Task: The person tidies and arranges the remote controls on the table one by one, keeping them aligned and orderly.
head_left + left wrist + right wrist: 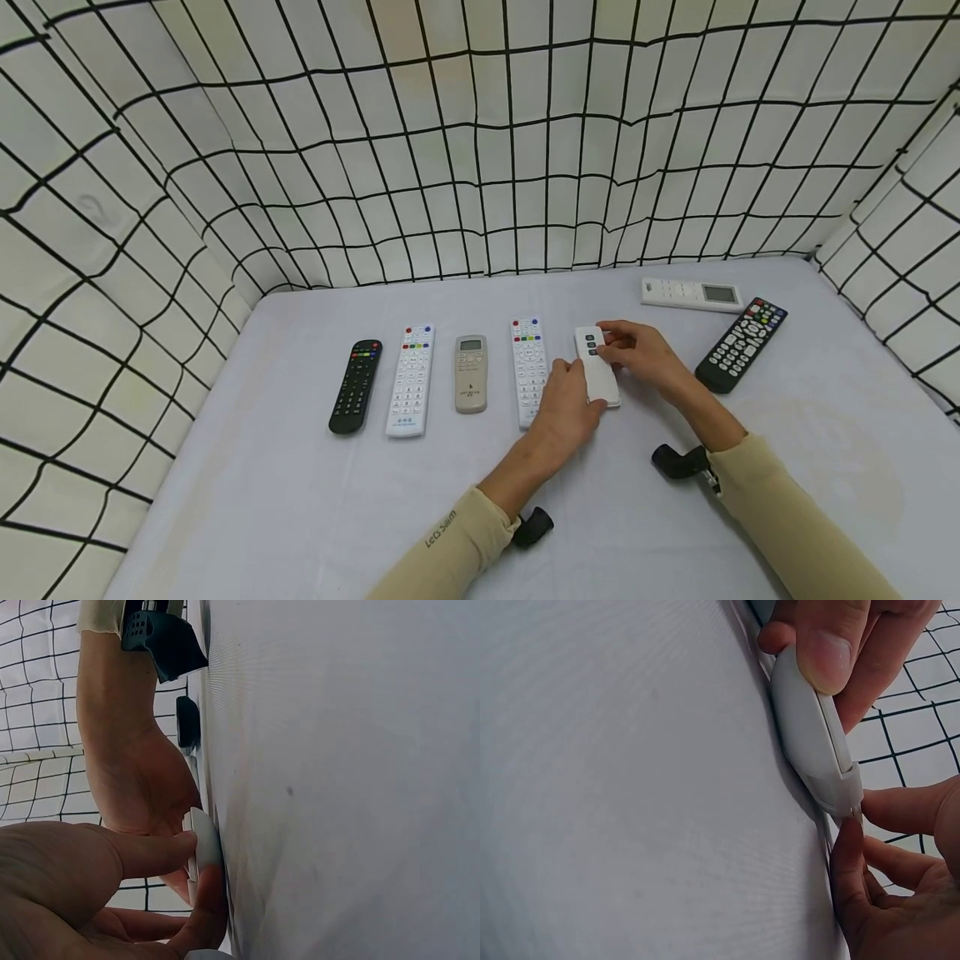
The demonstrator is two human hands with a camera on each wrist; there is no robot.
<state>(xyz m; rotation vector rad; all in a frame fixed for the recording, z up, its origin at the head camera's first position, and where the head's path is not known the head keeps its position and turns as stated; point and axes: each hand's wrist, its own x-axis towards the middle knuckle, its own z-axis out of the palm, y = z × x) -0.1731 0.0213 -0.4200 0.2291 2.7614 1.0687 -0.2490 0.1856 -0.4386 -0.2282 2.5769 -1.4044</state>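
Your left hand [562, 408] grips the white three-button remote [602, 379] at its near end and left side, while your right hand [641, 354] holds it by the far right side. It lies on the white-covered table [262, 500], set in from the far edge and a little right of that edge's middle; whether any part is lifted, I can't tell. A white multi-button remote [530, 367] sits just beside your left hand, and a black remote [742, 346] lies toward the far right corner.

Expect a light, stiff plastic case, probably slick on its smooth face. A seam runs along the side, so hold the long edges below it, clear of the buttons, and avoid prying hard: a thin cover could crack.
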